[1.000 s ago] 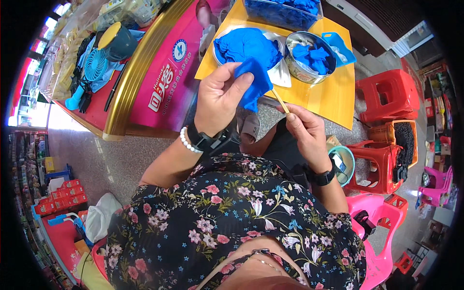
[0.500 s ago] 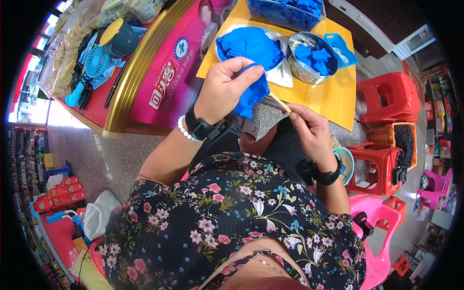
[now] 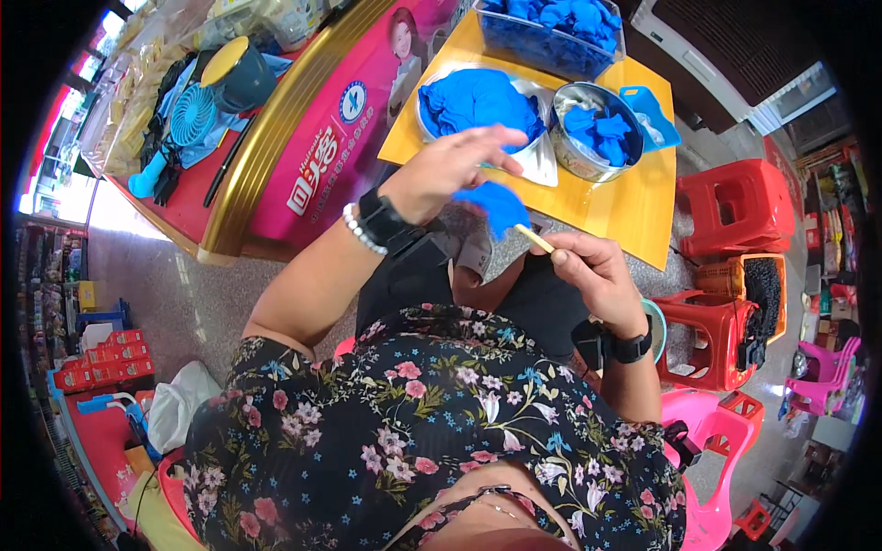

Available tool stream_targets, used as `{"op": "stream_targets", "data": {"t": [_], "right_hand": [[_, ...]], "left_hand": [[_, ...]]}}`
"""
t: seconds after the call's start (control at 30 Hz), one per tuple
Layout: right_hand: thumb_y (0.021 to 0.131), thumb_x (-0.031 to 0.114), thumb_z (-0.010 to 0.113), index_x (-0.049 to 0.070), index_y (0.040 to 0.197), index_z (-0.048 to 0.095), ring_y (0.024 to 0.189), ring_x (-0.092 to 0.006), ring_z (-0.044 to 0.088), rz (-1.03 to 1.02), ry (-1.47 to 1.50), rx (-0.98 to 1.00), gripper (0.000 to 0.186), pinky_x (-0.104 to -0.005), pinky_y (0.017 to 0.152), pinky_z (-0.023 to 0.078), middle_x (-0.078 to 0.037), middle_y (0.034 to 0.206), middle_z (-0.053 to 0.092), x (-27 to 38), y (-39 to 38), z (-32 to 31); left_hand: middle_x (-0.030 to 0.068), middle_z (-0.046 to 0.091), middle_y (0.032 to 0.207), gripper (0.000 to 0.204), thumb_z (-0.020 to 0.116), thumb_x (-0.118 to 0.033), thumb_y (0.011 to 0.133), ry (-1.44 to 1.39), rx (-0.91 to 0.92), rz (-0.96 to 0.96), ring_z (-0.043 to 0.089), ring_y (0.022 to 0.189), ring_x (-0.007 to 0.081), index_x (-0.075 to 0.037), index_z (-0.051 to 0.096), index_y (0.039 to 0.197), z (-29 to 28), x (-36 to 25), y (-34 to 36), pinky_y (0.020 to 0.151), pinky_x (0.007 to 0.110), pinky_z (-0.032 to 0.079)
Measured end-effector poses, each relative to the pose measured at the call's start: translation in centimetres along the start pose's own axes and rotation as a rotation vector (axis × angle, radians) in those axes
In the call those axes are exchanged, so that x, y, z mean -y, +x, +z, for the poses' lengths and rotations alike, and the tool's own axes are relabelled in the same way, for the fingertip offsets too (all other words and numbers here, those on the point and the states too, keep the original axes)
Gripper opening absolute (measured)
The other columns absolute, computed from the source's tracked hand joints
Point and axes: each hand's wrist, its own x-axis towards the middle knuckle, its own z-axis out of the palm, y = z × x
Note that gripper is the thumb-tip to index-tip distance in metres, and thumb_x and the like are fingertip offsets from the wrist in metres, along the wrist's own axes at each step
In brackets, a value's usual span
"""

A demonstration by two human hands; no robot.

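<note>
My right hand (image 3: 599, 283) pinches a thin, pale wooden stick (image 3: 534, 239) between thumb and fingers. At the stick's far end is a piece of blue cloth-like material (image 3: 501, 208), folded into a limp flap. Just above and left of that flap, my left hand (image 3: 439, 176) has its fingers stretched out, slightly blurred, and grips nothing. Beyond it a heap of the same blue material (image 3: 482, 99) lies on a plate. A round tin (image 3: 602, 168) beside the plate holds more crumpled blue pieces.
The plate and tin stand on a yellow wooden table (image 3: 634, 216). A clear bin (image 3: 551, 53) of blue pieces and a small blue basket (image 3: 663, 136) are there too. Left is a pink, gold-edged counter (image 3: 266, 101) with a fan (image 3: 193, 115); red stools (image 3: 735, 207) stand right.
My left hand has released the blue material and opened, its fingers now extended above it. My right hand still holds the stick, slightly lower, with the blue flap at its end.
</note>
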Motion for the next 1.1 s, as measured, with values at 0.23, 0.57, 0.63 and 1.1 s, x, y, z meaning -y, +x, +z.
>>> {"op": "stream_targets", "data": {"t": [0.23,0.57,0.63,1.1], "right_hand": [[0.095,0.016,0.052,-0.001,0.11,0.062,0.054,-0.0016,0.032,0.109,0.493,0.05,0.025,-0.018,0.048,0.024,0.007,0.064,0.045,-0.1,0.1,0.7],[0.095,0.015,0.053,-0.002,0.111,0.062,0.063,-0.0018,0.041,0.111,0.308,-0.071,0.025,-0.0173,0.054,0.032,0.004,0.077,0.055,0.0,-0.1,1.4],[0.094,0.014,0.053,-0.002,0.111,0.062,0.067,-0.0017,0.044,0.075,0.206,-0.094,0.024,-0.0171,0.057,0.035,0.003,0.082,0.058,0.0,-0.2,1.5],[0.094,0.013,0.054,-0.002,0.109,0.063,0.084,-0.0069,0.055,0.065,0.188,-0.075,0.023,-0.0217,0.075,0.044,-0.003,0.095,0.065,-0.4,-0.4,1.8]], "left_hand": [[0.0094,0.056,0.116,0.044,0.048,-0.025,0.095,-0.244,0.047,0.2,0.055,0.076,0.0049,-0.004,0.043,0.134,1.6,-1.2,-2.6,0.056,0.016,0.043],[0.0002,0.064,0.088,0.023,0.06,-0.009,0.089,-0.03,-0.268,0.305,0.056,0.08,0.0036,0.001,0.063,0.11,3.8,-2.0,-4.0,0.068,0.018,0.046],[0.0016,0.066,0.089,0.021,0.056,-0.008,0.091,0.154,-0.315,0.289,0.055,0.076,0.0023,0.001,0.064,0.108,3.9,-2.0,-4.0,0.066,0.017,0.044],[-0.0028,0.061,0.074,0.009,0.064,-0.008,0.086,0.066,-0.306,0.208,0.052,0.064,0.0011,0.0,0.064,0.089,4.7,-1.6,-4.0,0.056,0.017,0.043]]}}
